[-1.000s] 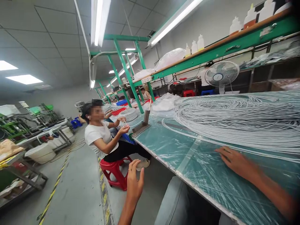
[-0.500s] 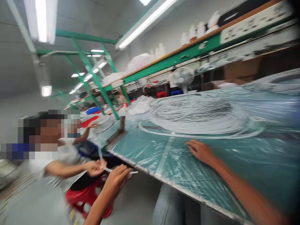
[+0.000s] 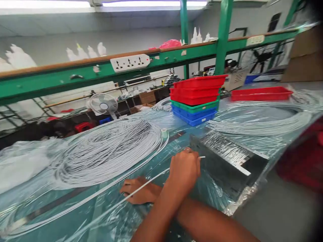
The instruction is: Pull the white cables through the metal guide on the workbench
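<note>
My arms are crossed over the table [image 3: 111, 218], left above right. My left hand [image 3: 185, 168] is a closed fist around a thin white cable [image 3: 156, 176], whose short end sticks out to the right beyond the fist. From there the cable slants down to the lower left across the table. Under it, my right hand [image 3: 140, 191] rests low over the film-covered surface, fingers loosely bent and slightly apart, nothing visibly gripped. Behind both hands lies a large coil of white cable [image 3: 108, 151]. Just right of my left fist stands a dark metal bracket [image 3: 222, 168].
Stacked red, green and blue trays [image 3: 195, 101] stand behind the bracket. Another cable coil [image 3: 254, 127] and a red tray [image 3: 261, 94] lie at right. A green shelf beam with a power strip [image 3: 130, 63] crosses above; a fan [image 3: 103, 106] stands beyond the table.
The view has swung right, away from the co-worker. My left hand has carried the cable end rightward from beside the co-worker's hand, across my right arm, to the bracket.
</note>
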`<state>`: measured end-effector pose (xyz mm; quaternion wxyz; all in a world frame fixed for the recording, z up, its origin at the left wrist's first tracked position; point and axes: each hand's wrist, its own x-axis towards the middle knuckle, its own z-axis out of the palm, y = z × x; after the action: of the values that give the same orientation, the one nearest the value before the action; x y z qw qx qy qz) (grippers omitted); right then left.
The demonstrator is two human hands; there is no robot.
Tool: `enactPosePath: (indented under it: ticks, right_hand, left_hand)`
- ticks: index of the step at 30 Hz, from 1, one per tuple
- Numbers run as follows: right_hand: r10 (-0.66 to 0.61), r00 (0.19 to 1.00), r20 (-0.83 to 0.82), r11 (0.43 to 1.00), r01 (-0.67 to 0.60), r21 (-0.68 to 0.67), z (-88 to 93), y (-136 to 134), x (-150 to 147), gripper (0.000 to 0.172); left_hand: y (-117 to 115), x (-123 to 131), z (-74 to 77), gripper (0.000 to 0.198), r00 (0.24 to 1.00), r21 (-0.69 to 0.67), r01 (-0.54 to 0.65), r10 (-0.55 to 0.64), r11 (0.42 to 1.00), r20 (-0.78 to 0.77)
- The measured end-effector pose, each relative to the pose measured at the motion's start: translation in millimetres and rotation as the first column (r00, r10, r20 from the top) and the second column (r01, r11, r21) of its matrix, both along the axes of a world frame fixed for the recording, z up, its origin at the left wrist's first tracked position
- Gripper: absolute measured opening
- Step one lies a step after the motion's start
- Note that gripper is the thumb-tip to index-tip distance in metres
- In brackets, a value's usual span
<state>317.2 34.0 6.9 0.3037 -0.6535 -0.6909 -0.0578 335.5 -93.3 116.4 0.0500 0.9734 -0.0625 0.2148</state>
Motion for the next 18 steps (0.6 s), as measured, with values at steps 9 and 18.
enactPosePath:
  ticks: [9,18]
  right_hand:
    - [-0.028,0.958,0.285,0.99,0.066,-0.123,-3.1,5,9,0.028]
    - [0.045,0.977,0.206,0.999,-0.038,-0.038,-3.0,-4,11,0.026]
  left_hand:
    - [-8,25,-1.1,0.016,0.99,-0.132,0.14,-0.138,0.981,0.021]
    - [-19,15,4.9,0.023,0.992,-0.154,0.007,-0.026,0.988,-0.125]
